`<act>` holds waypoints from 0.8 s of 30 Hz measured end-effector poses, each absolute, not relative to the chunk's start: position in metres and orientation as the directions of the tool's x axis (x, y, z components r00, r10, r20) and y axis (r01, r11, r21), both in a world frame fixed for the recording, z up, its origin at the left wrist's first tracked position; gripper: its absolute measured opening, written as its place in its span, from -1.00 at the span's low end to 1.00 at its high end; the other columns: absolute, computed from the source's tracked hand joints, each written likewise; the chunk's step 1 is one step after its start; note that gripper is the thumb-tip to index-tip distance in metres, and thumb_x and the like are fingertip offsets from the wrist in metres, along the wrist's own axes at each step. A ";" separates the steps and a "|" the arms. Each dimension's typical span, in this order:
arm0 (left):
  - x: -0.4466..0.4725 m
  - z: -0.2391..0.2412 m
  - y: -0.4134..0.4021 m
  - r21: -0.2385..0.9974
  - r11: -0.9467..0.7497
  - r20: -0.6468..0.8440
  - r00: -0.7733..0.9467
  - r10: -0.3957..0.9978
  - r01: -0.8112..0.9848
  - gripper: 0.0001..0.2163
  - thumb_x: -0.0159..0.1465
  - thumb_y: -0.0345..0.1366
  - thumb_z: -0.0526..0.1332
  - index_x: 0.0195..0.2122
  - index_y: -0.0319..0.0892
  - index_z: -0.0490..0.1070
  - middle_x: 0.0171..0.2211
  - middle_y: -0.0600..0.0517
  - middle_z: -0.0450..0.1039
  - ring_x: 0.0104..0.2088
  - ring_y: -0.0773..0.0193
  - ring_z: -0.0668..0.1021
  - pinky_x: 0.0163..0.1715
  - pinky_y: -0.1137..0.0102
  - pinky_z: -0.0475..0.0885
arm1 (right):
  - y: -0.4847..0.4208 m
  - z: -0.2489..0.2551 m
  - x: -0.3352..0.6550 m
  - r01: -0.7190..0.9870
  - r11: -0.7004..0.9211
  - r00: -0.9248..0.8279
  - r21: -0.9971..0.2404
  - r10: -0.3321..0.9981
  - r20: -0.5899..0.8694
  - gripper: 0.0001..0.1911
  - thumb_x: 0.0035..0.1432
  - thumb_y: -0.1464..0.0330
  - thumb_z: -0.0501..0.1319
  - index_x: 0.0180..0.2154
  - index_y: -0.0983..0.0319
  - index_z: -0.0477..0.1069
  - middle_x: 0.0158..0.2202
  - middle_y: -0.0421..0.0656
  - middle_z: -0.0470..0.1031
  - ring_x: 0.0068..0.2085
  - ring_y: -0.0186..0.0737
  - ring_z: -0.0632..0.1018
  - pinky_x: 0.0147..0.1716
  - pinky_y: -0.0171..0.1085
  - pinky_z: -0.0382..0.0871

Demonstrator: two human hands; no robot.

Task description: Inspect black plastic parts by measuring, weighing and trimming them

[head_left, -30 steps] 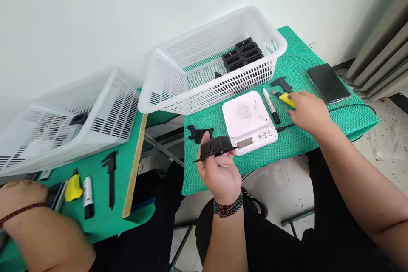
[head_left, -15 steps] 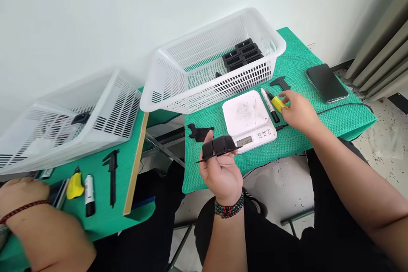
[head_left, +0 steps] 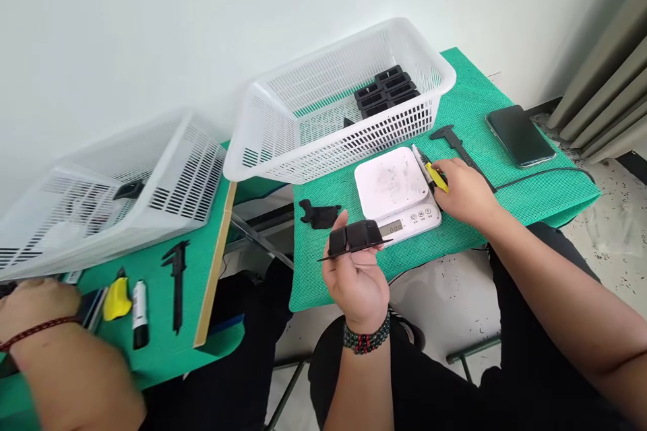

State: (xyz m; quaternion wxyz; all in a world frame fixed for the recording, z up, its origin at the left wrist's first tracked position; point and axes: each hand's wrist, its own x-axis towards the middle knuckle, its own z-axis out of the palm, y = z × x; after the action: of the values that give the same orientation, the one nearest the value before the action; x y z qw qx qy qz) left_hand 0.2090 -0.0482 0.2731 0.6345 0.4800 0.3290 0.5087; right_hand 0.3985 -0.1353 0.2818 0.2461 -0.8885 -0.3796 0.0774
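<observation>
Grips a black flanged part [head_left: 354, 238] in the left hand [head_left: 358, 286], lifted over the near edge of the green tabletop [head_left: 311, 276], hiding some of the fingers and, in this view, a near corner of the white scale [head_left: 390, 178]. Curls the right hand [head_left: 466, 194] over a yellow tool [head_left: 437, 178], mostly lost under the fingers; cannot tell whether gripping or merely touching. Leaves only the upper length of a marker [head_left: 419, 157] showing beside the scale. At far left, cut off and blurred, another person's hand [head_left: 41, 304]; behind, a slotted basket [head_left: 182, 190] with hard-to-make-out contents.
</observation>
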 end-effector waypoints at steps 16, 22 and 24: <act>0.212 0.277 -0.050 0.935 0.065 0.030 0.259 0.965 -0.349 -0.66 0.28 -0.09 0.29 0.00 -0.13 0.61 -0.42 0.00 0.57 -0.46 0.27 0.57 -0.46 0.38 0.49 | -0.137 0.294 0.392 0.623 -0.650 0.690 -0.435 0.719 -0.087 -0.74 0.32 0.32 0.11 -0.06 0.26 0.49 -0.01 0.10 0.50 -0.11 0.06 0.53 -0.17 -0.13 0.35; 0.214 0.278 -0.050 0.941 0.054 0.036 0.256 0.966 -0.334 -0.66 0.28 -0.11 0.28 0.01 -0.13 0.61 -0.45 0.02 0.57 -0.49 0.26 0.56 -0.47 0.37 0.48 | -0.137 0.290 0.393 0.584 -0.639 0.702 -0.502 0.707 -0.083 -0.55 0.27 0.39 0.14 0.17 0.28 0.40 0.02 0.12 0.51 -0.06 0.10 0.53 -0.14 -0.13 0.35; 0.214 0.277 -0.051 0.943 0.043 0.049 0.264 0.963 -0.331 -0.66 0.30 -0.11 0.27 0.02 -0.13 0.61 -0.45 0.02 0.56 -0.49 0.26 0.55 -0.46 0.37 0.48 | -0.134 0.287 0.399 0.596 -0.631 0.712 -0.497 0.701 -0.038 -0.50 0.26 0.42 0.14 0.22 0.33 0.36 0.01 0.14 0.53 -0.02 0.14 0.52 -0.09 -0.10 0.35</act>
State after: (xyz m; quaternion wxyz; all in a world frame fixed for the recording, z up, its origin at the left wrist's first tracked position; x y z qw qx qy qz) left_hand 0.2143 -0.0506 0.2769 0.6395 0.4720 0.3351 0.5059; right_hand 0.3987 -0.1344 0.2873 0.2311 -0.8958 -0.3620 0.1145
